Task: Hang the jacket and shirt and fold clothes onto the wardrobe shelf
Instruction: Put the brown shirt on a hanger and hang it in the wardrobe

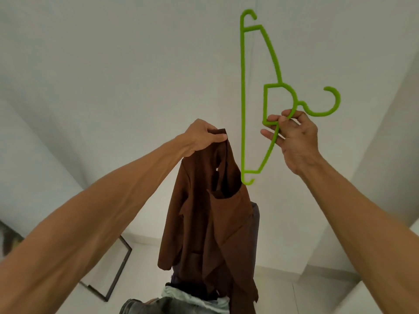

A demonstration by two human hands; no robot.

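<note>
My left hand (204,137) is raised at the centre and grips the collar of a brown shirt (210,223), which hangs straight down from it. My right hand (294,137) holds a bright green hanger (243,98) by its neck, just right of the shirt. The hanger is turned on end, its long bar vertical and its hook pointing right. Its lower tip sits close to the shirt's open neck at about shoulder level.
A pile of clothes (181,300) with grey, dark and pale pieces lies at the bottom centre, under the shirt. A dark-framed panel (118,268) leans low on the left. White walls surround, with a white block (335,223) on the right.
</note>
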